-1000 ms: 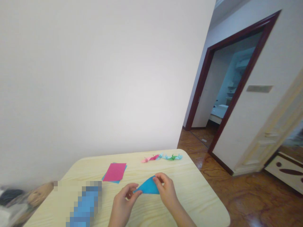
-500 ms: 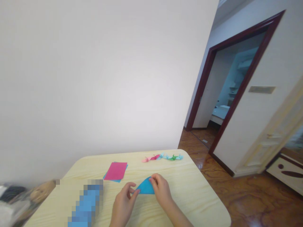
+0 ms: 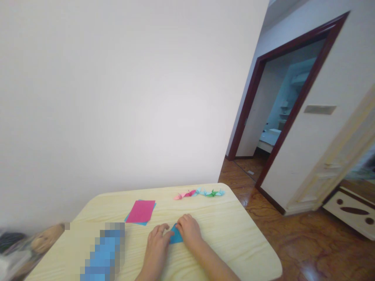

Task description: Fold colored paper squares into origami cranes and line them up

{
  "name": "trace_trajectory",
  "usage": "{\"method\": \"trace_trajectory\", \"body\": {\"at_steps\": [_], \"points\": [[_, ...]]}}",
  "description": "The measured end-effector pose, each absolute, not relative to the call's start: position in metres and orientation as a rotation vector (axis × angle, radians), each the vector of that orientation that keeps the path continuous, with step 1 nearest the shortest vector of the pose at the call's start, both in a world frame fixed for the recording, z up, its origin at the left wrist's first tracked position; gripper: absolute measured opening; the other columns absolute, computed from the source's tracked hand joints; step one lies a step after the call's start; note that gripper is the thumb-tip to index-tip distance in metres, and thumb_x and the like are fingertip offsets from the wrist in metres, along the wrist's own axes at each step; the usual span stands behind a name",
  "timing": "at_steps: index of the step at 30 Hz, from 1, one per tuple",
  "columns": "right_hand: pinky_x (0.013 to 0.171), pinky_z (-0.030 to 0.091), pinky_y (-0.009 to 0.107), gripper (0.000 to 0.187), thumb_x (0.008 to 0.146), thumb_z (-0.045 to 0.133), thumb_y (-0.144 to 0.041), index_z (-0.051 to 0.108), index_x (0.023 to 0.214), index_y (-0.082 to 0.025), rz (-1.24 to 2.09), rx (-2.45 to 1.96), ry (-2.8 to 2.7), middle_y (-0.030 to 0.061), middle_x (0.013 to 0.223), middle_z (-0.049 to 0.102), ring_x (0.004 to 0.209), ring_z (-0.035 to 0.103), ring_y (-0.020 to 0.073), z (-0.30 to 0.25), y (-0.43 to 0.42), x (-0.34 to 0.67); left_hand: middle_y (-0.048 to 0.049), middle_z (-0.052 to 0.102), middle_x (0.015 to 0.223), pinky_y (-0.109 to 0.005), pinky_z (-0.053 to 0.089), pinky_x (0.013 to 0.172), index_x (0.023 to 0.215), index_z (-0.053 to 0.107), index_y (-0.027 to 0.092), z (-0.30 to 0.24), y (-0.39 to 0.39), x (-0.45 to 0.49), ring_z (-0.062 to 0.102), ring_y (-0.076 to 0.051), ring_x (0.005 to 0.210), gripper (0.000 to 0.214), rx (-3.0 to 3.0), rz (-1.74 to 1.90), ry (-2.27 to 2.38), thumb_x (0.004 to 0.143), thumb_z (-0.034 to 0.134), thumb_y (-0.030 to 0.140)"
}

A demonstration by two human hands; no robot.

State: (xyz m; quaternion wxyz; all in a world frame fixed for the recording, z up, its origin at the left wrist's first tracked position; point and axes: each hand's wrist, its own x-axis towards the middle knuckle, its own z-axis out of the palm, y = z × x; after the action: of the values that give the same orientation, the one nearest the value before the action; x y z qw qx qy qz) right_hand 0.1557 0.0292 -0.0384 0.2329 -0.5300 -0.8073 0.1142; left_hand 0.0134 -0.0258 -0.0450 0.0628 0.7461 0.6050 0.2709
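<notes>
A blue paper triangle (image 3: 176, 236) lies low against the tabletop between my hands, with much of it hidden under my fingers. My right hand (image 3: 189, 230) presses on its upper right part. My left hand (image 3: 156, 248) has its fingertips at the paper's left side. Beyond them, a pink paper sheet (image 3: 141, 211) rests on a blue paper sheet (image 3: 140, 223). A row of small origami cranes (image 3: 199, 194) in pink, pale blue and green stands near the far edge.
The pale wood table (image 3: 222, 249) has rounded corners and stands against a white wall. A pixelated blue patch (image 3: 104, 249) covers its near left part. A wooden floor (image 3: 281, 249) lies to the right, beyond which is a dark-framed doorway (image 3: 281, 101).
The blue triangle has come down toward the tabletop, and my hands have moved closer together over it. More of the paper is now covered by my fingers.
</notes>
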Motion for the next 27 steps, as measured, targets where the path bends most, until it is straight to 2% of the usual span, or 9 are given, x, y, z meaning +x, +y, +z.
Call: {"method": "trace_trajectory", "body": {"at_steps": [2,4,8,12,16,19,24,27], "points": [[0.073,0.040,0.028,0.009,0.079,0.057,-0.015,0.064,0.075,-0.019,0.317,-1.450,-2.211,0.0052,0.083,0.064,0.085,0.055,0.0212,-0.038,0.029,0.156,0.0014,0.069,0.094,-0.027,0.045,0.083,0.086,0.068,0.029,-0.054,-0.023,0.016,0.061,-0.016,0.092,0.032,2.347,0.784,1.708,0.074,0.049,0.006],[0.074,0.040,0.028,0.008,0.078,0.057,-0.015,0.064,0.077,-0.019,0.326,-1.448,-2.184,0.0051,0.084,0.063,0.086,0.055,0.0214,-0.038,0.028,0.158,0.0014,0.071,0.090,-0.024,0.048,0.080,0.091,0.067,0.027,-0.065,-0.024,0.018,0.064,-0.014,0.086,0.032,2.408,0.757,1.641,0.077,0.046,0.007],[0.077,0.040,0.027,0.016,0.083,0.048,-0.015,0.062,0.090,-0.019,0.351,-1.473,-2.057,0.0056,0.089,0.063,0.088,0.055,0.0192,-0.038,0.028,0.171,-0.0053,0.067,0.109,-0.031,0.047,0.090,0.106,0.063,0.023,-0.080,-0.032,0.016,0.061,-0.020,0.100,0.041,2.516,0.719,1.583,0.072,0.048,0.006],[0.072,0.042,0.026,0.024,0.086,0.040,-0.015,0.063,0.081,-0.016,0.396,-1.520,-1.958,0.0069,0.080,0.063,0.080,0.057,0.0184,-0.041,0.025,0.196,-0.0068,0.064,0.115,-0.034,0.048,0.090,0.118,0.055,0.026,-0.079,-0.042,0.016,0.059,-0.022,0.104,0.046,2.719,0.715,1.549,0.074,0.050,0.013],[0.069,0.040,0.024,0.022,0.082,0.046,-0.014,0.063,0.070,-0.017,0.443,-1.487,-1.995,0.0037,0.072,0.062,0.074,0.056,0.0166,-0.044,0.014,0.217,-0.0082,0.065,0.112,-0.035,0.051,0.086,0.117,0.055,0.026,-0.072,-0.047,0.021,0.060,-0.024,0.102,0.037,2.823,0.723,1.600,0.080,0.052,0.031],[0.070,0.039,0.024,0.020,0.081,0.049,-0.014,0.063,0.067,-0.017,0.449,-1.478,-2.013,0.0035,0.074,0.061,0.077,0.055,0.0166,-0.042,0.002,0.225,-0.0077,0.064,0.115,-0.035,0.050,0.086,0.116,0.056,0.026,-0.072,-0.049,0.023,0.059,-0.024,0.103,0.038,2.834,0.714,1.619,0.080,0.052,0.036],[0.077,0.037,0.027,0.012,0.076,0.053,-0.013,0.063,0.076,-0.019,0.463,-1.490,-2.007,0.0038,0.082,0.061,0.084,0.054,0.0181,-0.038,-0.014,0.228,-0.0079,0.055,0.127,-0.040,0.047,0.089,0.120,0.053,0.023,-0.079,-0.048,0.025,0.052,-0.028,0.113,0.043,2.883,0.685,1.566,0.080,0.051,0.037],[0.083,0.035,0.029,0.021,0.069,0.057,-0.011,0.062,0.088,-0.020,0.470,-1.500,-2.001,0.0039,0.090,0.060,0.091,0.052,0.0199,-0.036,-0.019,0.224,-0.0079,0.058,0.123,-0.043,0.047,0.088,0.119,0.054,0.021,-0.078,-0.045,0.030,0.054,-0.028,0.111,0.042,2.807,0.656,1.589,0.079,0.051,0.035]]}}
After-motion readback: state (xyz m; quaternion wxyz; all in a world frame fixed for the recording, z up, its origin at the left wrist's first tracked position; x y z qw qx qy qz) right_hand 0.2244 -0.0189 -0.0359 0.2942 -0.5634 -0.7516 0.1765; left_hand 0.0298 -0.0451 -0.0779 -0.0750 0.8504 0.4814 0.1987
